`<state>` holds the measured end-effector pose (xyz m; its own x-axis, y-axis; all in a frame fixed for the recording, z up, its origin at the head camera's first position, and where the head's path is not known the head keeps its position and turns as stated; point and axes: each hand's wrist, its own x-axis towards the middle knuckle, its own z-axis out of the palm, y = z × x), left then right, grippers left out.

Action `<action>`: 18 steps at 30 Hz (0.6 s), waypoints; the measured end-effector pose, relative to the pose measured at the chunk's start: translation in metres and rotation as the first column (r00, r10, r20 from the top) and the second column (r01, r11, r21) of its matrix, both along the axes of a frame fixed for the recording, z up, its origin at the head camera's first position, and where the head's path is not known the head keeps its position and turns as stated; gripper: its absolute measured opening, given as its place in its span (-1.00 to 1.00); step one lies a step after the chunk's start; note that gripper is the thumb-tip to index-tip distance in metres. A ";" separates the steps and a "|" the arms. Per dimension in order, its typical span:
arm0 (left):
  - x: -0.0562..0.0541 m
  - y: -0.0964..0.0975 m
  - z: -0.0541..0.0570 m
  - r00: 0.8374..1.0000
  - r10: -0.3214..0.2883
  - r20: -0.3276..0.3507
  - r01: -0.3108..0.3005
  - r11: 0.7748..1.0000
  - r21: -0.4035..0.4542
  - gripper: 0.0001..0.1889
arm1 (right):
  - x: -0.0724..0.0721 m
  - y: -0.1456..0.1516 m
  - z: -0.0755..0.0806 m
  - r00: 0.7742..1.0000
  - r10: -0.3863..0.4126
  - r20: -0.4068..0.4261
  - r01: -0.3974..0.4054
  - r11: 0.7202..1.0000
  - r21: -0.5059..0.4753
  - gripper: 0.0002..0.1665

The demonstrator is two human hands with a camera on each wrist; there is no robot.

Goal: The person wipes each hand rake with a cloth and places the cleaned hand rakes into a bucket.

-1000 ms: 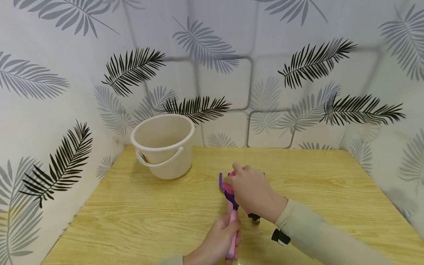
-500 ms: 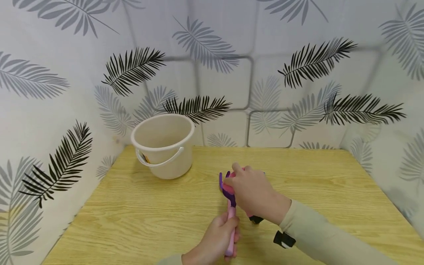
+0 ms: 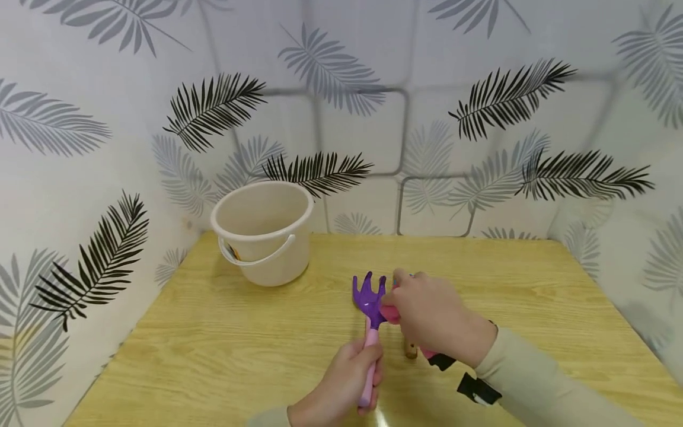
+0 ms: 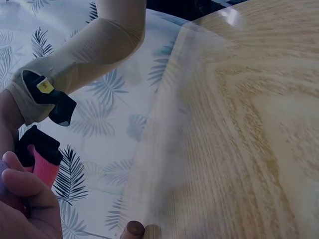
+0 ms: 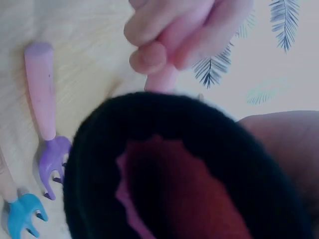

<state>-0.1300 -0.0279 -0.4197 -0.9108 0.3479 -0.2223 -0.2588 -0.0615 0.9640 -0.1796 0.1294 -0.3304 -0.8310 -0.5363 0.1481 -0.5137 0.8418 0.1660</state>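
Note:
My left hand (image 3: pixel 344 373) grips the pink handle (image 3: pixel 369 373) of a small hand fork (image 3: pixel 369 301) with purple tines, its head pointing away from me. Just right of the tines, my right hand (image 3: pixel 434 317) holds a pink glove (image 3: pixel 391 313) by its fabric. The glove's black cuff (image 3: pixel 441 361) hangs toward me, and its opening fills much of the right wrist view. Lying on the table in that view are another purple fork (image 5: pixel 42 94) with a pink handle and a blue fork (image 5: pixel 25 211). A wooden handle end (image 3: pixel 410 350) shows below the right hand.
A cream bucket (image 3: pixel 272 273) with a white carrying handle (image 3: pixel 267 260) stands at the back left of the wood-grain table (image 3: pixel 240 344). Leaf-patterned sheeting (image 3: pixel 363 136) rises behind the table and along both sides.
My right hand has moved right with the glove, uncovering the purple tines. The fork in my left hand has shifted slightly left, and more of the wooden handle shows.

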 end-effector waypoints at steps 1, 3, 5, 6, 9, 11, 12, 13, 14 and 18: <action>0.000 0.000 0.001 1.000 -0.003 -0.004 0.003 1.000 -0.001 -0.76 | 0.000 0.002 0.001 1.000 -0.004 -0.001 0.004 1.000 0.006 -0.65; 0.001 0.001 0.002 1.000 -0.014 -0.007 0.014 1.000 -0.001 -0.76 | 0.000 0.003 0.001 1.000 0.005 0.006 -0.005 1.000 -0.011 -0.61; 0.002 0.002 0.002 1.000 -0.030 -0.007 0.030 1.000 -0.001 -0.79 | 0.000 0.000 0.000 0.999 0.030 0.019 -0.029 0.999 -0.042 -0.57; 0.002 0.002 0.002 0.999 -0.038 -0.007 0.038 0.999 -0.003 -0.80 | 0.000 -0.001 -0.001 0.999 0.045 0.025 -0.043 0.997 -0.059 -0.57; 0.002 0.003 0.001 0.999 -0.034 -0.008 0.034 0.999 -0.016 -0.81 | -0.001 -0.005 -0.003 0.997 0.076 0.024 -0.074 0.992 -0.098 -0.57; 0.002 0.003 0.000 1.000 -0.029 -0.005 0.029 0.999 -0.023 -0.79 | -0.002 -0.004 -0.004 0.996 0.081 0.025 -0.078 0.991 -0.105 -0.56; 0.002 0.002 0.000 1.000 -0.026 -0.005 0.025 0.999 -0.029 -0.77 | -0.002 -0.003 -0.003 0.997 0.075 0.031 -0.071 0.993 -0.099 -0.55; 0.002 0.002 -0.001 1.000 -0.025 -0.010 0.024 0.999 -0.033 -0.76 | -0.002 -0.002 -0.003 0.997 0.068 0.042 -0.064 0.994 -0.093 -0.54; 0.001 0.002 -0.001 1.000 -0.026 -0.012 0.026 0.999 -0.034 -0.75 | -0.002 0.000 -0.002 0.997 0.062 0.046 -0.058 0.995 -0.083 -0.52; 0.002 0.001 -0.002 0.999 -0.041 -0.032 0.041 0.999 -0.018 -0.75 | -0.002 0.004 0.003 0.996 0.047 0.077 -0.044 0.998 -0.042 -0.53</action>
